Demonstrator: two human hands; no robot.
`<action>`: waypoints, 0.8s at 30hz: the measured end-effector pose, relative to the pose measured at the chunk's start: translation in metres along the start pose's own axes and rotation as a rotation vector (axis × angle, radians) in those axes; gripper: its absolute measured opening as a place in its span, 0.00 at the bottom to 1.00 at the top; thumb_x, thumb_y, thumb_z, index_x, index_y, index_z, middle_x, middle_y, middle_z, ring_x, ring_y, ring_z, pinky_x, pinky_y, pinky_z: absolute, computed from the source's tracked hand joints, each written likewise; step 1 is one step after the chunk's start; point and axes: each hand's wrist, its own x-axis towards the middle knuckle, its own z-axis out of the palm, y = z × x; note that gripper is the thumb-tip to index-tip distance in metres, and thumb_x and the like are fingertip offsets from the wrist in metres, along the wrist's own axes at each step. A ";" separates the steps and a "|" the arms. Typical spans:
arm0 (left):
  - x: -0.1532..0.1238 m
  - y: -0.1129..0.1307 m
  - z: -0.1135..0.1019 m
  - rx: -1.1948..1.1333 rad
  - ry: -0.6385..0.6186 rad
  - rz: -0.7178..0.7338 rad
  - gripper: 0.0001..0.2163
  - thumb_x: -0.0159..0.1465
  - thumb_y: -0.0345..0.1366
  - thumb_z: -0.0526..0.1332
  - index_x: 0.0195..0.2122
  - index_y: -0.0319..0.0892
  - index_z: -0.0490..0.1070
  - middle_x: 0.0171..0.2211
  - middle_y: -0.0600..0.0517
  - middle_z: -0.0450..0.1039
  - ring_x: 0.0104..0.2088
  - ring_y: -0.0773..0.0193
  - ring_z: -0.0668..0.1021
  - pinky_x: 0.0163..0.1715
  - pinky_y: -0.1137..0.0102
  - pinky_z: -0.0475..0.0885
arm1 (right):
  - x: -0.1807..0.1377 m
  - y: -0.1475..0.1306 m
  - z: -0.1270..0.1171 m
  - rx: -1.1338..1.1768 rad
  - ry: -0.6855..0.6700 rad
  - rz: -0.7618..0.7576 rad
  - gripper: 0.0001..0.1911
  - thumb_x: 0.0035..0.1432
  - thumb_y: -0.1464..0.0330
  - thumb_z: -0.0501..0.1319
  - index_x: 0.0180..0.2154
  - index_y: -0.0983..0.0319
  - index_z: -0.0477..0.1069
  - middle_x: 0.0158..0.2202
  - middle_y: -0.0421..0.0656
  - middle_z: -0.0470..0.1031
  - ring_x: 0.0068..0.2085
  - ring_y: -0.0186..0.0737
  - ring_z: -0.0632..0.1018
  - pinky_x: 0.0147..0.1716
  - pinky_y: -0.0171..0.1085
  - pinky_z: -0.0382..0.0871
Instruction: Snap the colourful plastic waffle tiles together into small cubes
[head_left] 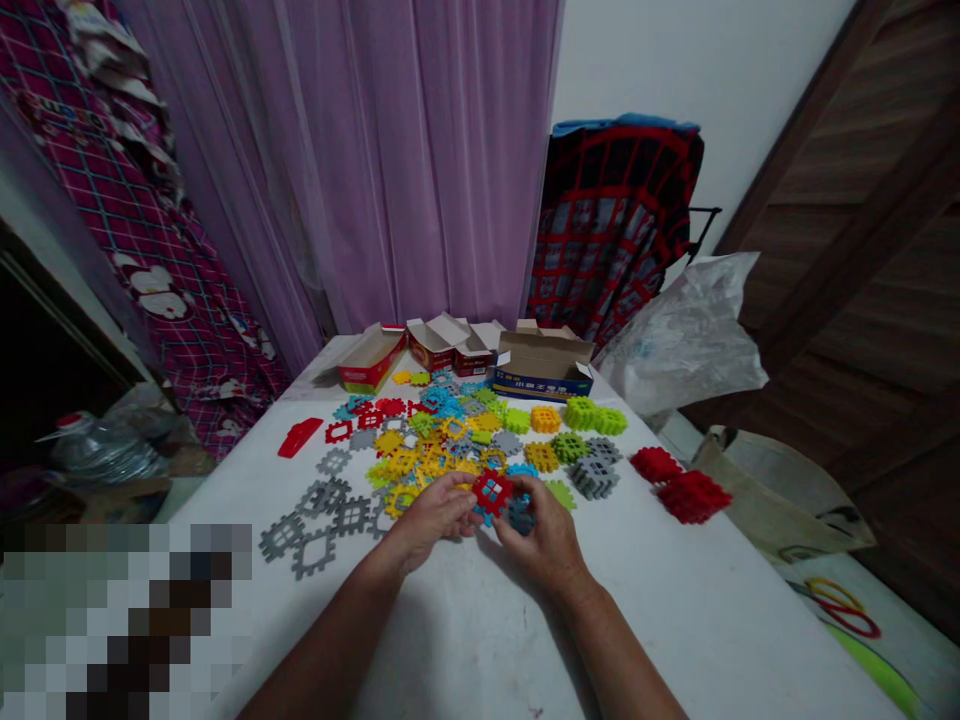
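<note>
Near the middle of the table, a red toothed plastic building tile [492, 491] with a windowed centre is held up between my hands. My left hand [436, 514] pinches its left edge with thumb and fingers. On the other side, my right hand [546, 532] has its fingers curled round the tile's right edge. Bits of blue show just under the red tile; whether they belong to a second held tile I cannot tell. Behind my hands lies a loose spread of yellow tiles [427, 460], and grey tiles [352, 515] lie to the left.
Sorted stacks stand on the right: red tiles [694, 496], grey tiles [594, 477] and lime-green tiles [596, 415]. Along the back edge are open cardboard boxes, including a blue box [541, 382] and a red-and-green box [373, 360]. A clear plastic bag [686, 335] hangs beyond the right edge.
</note>
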 end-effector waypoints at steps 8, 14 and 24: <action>0.005 -0.002 0.001 0.022 0.098 0.068 0.21 0.50 0.45 0.71 0.42 0.42 0.72 0.27 0.56 0.74 0.24 0.71 0.76 0.23 0.77 0.68 | -0.002 0.004 0.001 -0.031 -0.019 -0.074 0.18 0.53 0.66 0.63 0.46 0.60 0.68 0.42 0.47 0.78 0.42 0.45 0.79 0.42 0.43 0.75; 0.004 0.003 -0.005 0.013 0.072 0.071 0.17 0.52 0.45 0.69 0.39 0.41 0.75 0.31 0.53 0.77 0.26 0.69 0.77 0.24 0.76 0.71 | 0.003 0.006 -0.013 0.027 -0.092 -0.123 0.26 0.57 0.65 0.64 0.57 0.59 0.66 0.52 0.50 0.75 0.51 0.47 0.77 0.49 0.45 0.74; 0.006 -0.002 -0.007 0.057 0.024 0.102 0.18 0.51 0.45 0.70 0.39 0.40 0.79 0.33 0.51 0.79 0.27 0.69 0.76 0.28 0.75 0.69 | 0.000 0.006 -0.011 0.032 -0.183 -0.208 0.28 0.54 0.61 0.67 0.57 0.56 0.69 0.54 0.50 0.74 0.54 0.49 0.76 0.51 0.49 0.73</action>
